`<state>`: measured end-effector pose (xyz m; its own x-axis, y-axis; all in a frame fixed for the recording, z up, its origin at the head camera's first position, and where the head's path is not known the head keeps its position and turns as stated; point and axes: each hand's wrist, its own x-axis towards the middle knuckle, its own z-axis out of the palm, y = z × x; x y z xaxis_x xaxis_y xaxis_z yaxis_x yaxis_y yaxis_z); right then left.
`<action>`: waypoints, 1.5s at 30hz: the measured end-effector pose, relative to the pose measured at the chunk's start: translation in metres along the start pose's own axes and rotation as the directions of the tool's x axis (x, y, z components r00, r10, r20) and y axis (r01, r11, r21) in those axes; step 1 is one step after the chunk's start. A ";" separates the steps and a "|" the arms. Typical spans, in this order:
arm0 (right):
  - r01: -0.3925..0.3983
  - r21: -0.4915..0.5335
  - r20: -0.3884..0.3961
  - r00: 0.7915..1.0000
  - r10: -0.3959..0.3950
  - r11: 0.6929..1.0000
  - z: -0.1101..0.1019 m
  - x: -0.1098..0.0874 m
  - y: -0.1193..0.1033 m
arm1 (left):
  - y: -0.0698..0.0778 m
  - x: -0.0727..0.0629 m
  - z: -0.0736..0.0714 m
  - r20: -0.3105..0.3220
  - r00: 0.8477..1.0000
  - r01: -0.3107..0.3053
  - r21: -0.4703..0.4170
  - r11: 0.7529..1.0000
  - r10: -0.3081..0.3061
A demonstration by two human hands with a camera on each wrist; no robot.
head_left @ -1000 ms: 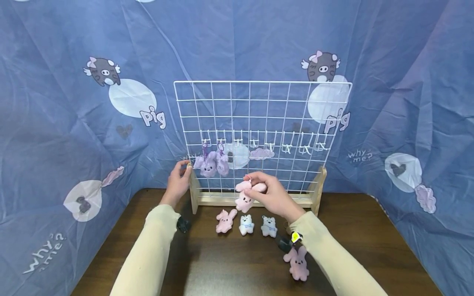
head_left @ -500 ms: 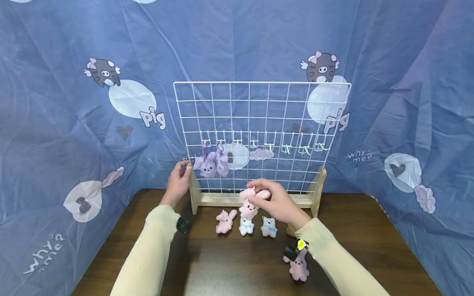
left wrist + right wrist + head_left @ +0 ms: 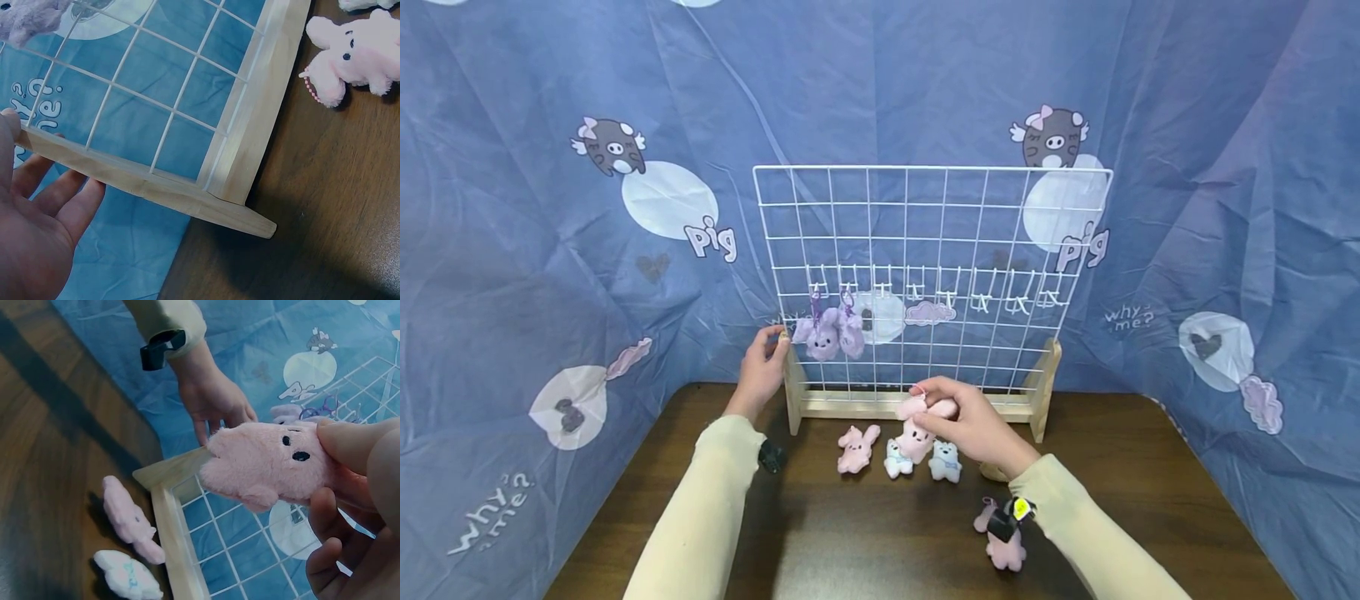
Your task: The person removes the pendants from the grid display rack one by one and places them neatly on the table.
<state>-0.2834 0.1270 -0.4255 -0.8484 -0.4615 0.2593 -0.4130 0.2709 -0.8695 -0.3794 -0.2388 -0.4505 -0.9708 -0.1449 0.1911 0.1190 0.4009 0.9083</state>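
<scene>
My right hand (image 3: 973, 423) pinches a pink plush bunny keychain (image 3: 915, 439) near its ears, in front of the rack's base. In the right wrist view the bunny (image 3: 269, 462) hangs with its face and body showing between thumb and fingers. My left hand (image 3: 762, 371) holds the left wooden side post (image 3: 793, 387) of a white wire grid rack (image 3: 906, 237). The left wrist view has the thumb on one side of this post (image 3: 144, 181) and the fingers on the other. Two purple plush keychains (image 3: 822, 337) hang on the leftmost hooks.
On the brown table (image 3: 865, 542) lie a pink bunny (image 3: 857, 450), a white bear (image 3: 898, 463) partly behind the held bunny, and another white bear (image 3: 945, 463). A pink bunny (image 3: 1006, 554) lies under the right wrist. Several bare white hooks (image 3: 981, 300) line the grid.
My right hand has moved down and to the right with the pink bunny, away from the hooks and over the white bears. My left hand stays on the post.
</scene>
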 end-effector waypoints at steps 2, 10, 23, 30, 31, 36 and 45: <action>-0.004 0.002 0.004 1.000 0.004 1.000 0.000 -0.003 0.004 | 0.000 0.000 0.000 0.001 1.000 0.002 0.000 1.000 -0.002; -0.004 -0.045 0.024 1.000 0.005 0.999 -0.002 -0.013 0.019 | 0.002 -0.001 -0.001 -0.002 1.000 -0.004 0.010 1.000 0.004; -0.018 -0.094 0.060 0.998 0.023 0.995 0.000 -0.032 0.049 | -0.002 0.002 0.000 0.003 1.000 0.011 -0.003 1.000 -0.011; -0.039 -0.057 0.130 0.991 0.046 0.998 0.003 -0.042 0.061 | -0.002 0.002 0.000 0.000 1.000 0.010 0.000 1.000 -0.010; -0.047 -0.046 0.144 0.988 0.053 0.998 0.003 -0.044 0.063 | -0.002 0.002 0.000 -0.001 1.000 0.008 0.001 1.000 -0.008; -0.078 -0.077 0.191 0.977 0.092 0.994 0.003 -0.048 0.071 | 0.000 0.003 -0.001 -0.003 1.000 -0.005 0.013 1.000 0.005; -0.078 -0.147 0.279 0.953 0.117 0.986 0.005 -0.056 0.077 | -0.001 0.002 -0.001 0.007 1.000 0.001 0.019 1.000 -0.001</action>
<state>-0.2665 0.1693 -0.5090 -0.7645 -0.6440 0.0277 -0.3895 0.4273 -0.8159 -0.3810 -0.2401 -0.4510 -0.9725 -0.1389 0.1872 0.1139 0.4176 0.9015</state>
